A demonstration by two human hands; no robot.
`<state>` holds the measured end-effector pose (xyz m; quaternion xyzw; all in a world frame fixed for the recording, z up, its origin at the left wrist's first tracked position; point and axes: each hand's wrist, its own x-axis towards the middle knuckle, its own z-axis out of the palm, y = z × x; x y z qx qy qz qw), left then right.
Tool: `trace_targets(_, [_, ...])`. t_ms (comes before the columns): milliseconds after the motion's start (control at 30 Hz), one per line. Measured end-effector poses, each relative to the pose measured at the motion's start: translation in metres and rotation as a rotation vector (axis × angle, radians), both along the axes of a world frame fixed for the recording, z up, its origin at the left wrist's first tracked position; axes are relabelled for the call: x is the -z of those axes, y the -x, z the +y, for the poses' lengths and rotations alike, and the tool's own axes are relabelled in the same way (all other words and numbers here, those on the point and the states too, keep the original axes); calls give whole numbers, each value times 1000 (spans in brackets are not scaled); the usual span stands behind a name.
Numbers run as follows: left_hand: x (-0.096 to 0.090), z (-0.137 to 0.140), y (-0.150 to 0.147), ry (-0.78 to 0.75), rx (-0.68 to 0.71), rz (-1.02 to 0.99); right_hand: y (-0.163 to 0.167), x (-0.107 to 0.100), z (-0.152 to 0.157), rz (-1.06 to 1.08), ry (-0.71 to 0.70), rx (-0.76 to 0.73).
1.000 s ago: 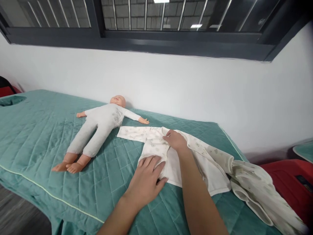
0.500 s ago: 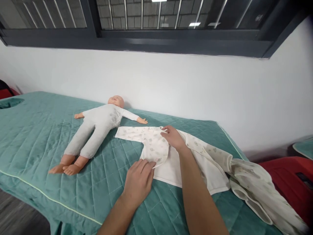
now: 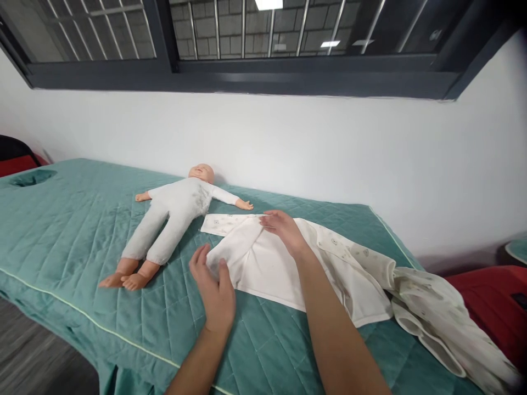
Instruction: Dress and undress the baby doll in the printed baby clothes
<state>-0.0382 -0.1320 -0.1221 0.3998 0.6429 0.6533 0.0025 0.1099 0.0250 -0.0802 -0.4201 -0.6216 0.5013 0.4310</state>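
A small white baby shirt (image 3: 272, 269) with a faint print lies spread on the green quilted cover. Its left front panel is folded outward, so the plain inner side shows. At the outer edge of that panel is my left hand (image 3: 214, 291), fingers and thumb apart. My right hand (image 3: 286, 233) rests on the shirt near the neckline, fingers stretched out over the cloth. One printed sleeve (image 3: 224, 223) points toward a baby doll (image 3: 177, 203) in a whitish body suit, lying on its back to the left.
Crumpled printed baby clothing (image 3: 432, 302) lies against the shirt's right sleeve. The green quilted cover (image 3: 82, 219) has a face hole at its far left. A white wall and a barred window stand behind. A red item (image 3: 489, 302) is at the right.
My left hand has swung the shirt's front panel over to the left and loosened from its edge. My right hand has shifted slightly left along the neckline, its fingers straighter.
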Motion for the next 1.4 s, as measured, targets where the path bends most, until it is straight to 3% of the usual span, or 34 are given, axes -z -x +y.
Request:
trace_targets(133, [2, 1, -6, 29, 210, 296, 2, 19, 10, -204, -70, 42])
trace_targets(267, [3, 4, -12, 130, 383, 548, 10, 25, 9, -324, -195, -4])
trace_targets(467, [5, 7, -16, 305, 408, 731, 13, 29, -14, -461, -332, 12])
trace_targets(633, [4, 7, -17, 383, 398, 766, -42, 15, -37, -656, -388, 124])
trace_targets(800, [6, 8, -15, 404, 400, 760, -142, -19, -46, -899, -266, 500])
trace_targets(967, [10, 10, -13, 361, 399, 736, -221, -26, -57, -1102, 68, 717])
trace_targets(1067, [11, 10, -11, 340, 400, 712, -244, -19, -61, -1156, 211, 639])
trace_targets(1267, [11, 11, -9, 321, 418, 671, -262, -10, -62, -1111, 147, 381])
trace_targets(1400, [8, 9, -11, 343, 411, 632, -279, -6, -60, -1112, 203, 367])
